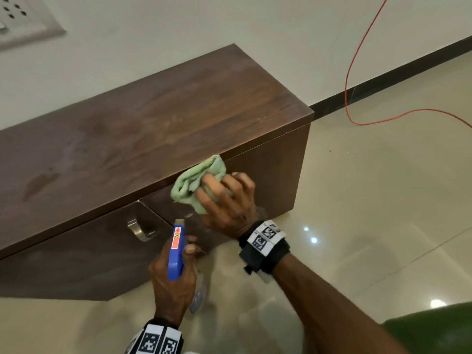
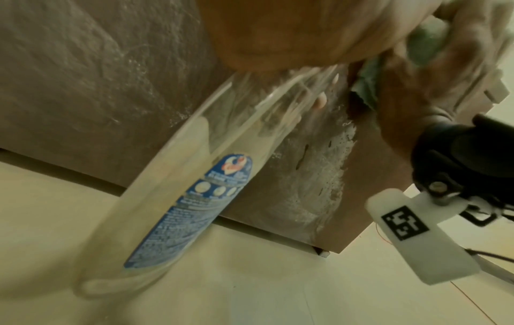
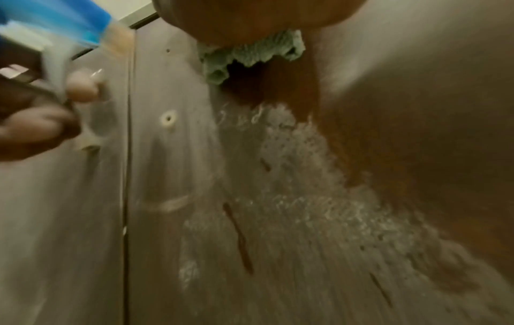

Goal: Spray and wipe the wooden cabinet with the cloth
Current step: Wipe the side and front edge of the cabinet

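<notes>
We are mid-wipe: our right hand, fingers curled round the cloth, presses it to the cabinet front — foam below awaits downward strokes. Our left hand grips the bottle.

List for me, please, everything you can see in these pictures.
cabinet: one, dark brown wood, against the wall
handle: one, silver metal, on the cabinet front
foam: one patch, white, on the cabinet front below the cloth
cloth: one, light green, bunched against the cabinet's upper front edge
spray bottle: one, clear with a blue head, near the cabinet front
cable: one, red, down the wall and across the floor
floor: cream glossy tiles
switch plate: one, white, wall at upper left
left hand: grips the spray bottle
right hand: holds the cloth
</notes>
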`<move>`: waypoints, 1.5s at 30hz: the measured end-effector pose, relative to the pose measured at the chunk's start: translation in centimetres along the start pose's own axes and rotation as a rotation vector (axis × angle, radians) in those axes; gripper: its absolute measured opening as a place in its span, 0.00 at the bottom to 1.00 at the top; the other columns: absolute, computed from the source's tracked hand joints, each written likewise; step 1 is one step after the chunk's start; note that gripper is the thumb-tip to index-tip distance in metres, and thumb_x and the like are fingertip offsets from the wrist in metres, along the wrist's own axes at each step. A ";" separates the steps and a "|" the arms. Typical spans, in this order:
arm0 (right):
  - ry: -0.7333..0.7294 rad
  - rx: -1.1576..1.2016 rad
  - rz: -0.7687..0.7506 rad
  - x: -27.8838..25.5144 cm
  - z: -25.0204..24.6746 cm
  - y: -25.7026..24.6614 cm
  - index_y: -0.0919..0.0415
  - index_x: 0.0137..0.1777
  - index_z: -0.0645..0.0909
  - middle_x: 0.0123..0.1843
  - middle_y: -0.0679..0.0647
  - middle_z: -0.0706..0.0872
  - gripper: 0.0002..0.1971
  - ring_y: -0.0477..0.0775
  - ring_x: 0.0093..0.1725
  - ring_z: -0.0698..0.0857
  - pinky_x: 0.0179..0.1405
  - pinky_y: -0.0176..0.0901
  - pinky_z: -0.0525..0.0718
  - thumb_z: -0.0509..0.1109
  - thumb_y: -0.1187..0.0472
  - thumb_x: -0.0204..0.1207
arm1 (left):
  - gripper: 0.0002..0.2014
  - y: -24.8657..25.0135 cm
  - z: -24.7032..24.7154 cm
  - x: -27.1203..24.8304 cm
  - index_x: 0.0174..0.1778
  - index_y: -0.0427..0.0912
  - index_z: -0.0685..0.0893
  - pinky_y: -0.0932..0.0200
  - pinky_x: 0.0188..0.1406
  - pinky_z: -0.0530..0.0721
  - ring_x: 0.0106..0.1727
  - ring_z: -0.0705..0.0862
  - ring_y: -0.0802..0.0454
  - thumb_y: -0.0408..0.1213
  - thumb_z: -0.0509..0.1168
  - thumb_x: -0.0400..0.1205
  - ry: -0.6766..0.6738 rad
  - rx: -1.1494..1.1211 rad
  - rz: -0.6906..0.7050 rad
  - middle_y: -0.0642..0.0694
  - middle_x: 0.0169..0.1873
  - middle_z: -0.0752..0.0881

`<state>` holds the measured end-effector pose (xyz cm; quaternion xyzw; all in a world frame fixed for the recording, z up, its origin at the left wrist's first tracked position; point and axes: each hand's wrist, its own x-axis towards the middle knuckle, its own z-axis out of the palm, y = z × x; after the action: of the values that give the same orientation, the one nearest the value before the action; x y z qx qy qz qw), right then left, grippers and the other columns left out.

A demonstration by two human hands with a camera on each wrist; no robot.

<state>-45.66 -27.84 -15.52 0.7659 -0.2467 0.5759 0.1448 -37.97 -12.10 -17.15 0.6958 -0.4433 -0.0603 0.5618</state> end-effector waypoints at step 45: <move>-0.217 0.243 -0.092 -3.5 1.6 -8.0 0.61 0.63 0.79 0.64 0.59 0.79 0.18 0.60 0.51 0.77 0.51 0.53 0.77 0.59 0.51 0.82 | 0.33 -2.2 -3.7 -1.7 0.34 0.39 0.77 0.71 0.28 0.76 0.24 0.79 0.64 0.69 0.54 0.83 0.138 0.100 -0.063 0.53 0.22 0.76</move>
<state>-40.74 -21.21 -18.86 0.8459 -0.1540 0.5082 0.0496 -35.63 -8.25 -18.33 0.7391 -0.3841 -0.0075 0.5533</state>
